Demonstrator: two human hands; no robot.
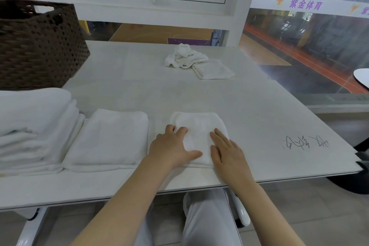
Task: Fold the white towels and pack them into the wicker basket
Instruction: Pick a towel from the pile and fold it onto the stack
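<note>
A small folded white towel (196,126) lies near the table's front edge. My left hand (171,147) rests flat on its left side with fingers spread, and my right hand (225,150) presses flat on its right side. To the left lies a larger folded towel (107,140), and beyond it a stack of folded towels (34,126) at the left edge. A crumpled white towel (184,57) and a small folded one (214,70) lie at the table's far side. The dark brown wicker basket (38,46) stands at the far left.
The white table (139,90) has scribbled writing (305,142) near its right front corner. A glass wall and window frame stand behind it. A round table edge (361,77) shows at far right. My legs are under the table's front edge.
</note>
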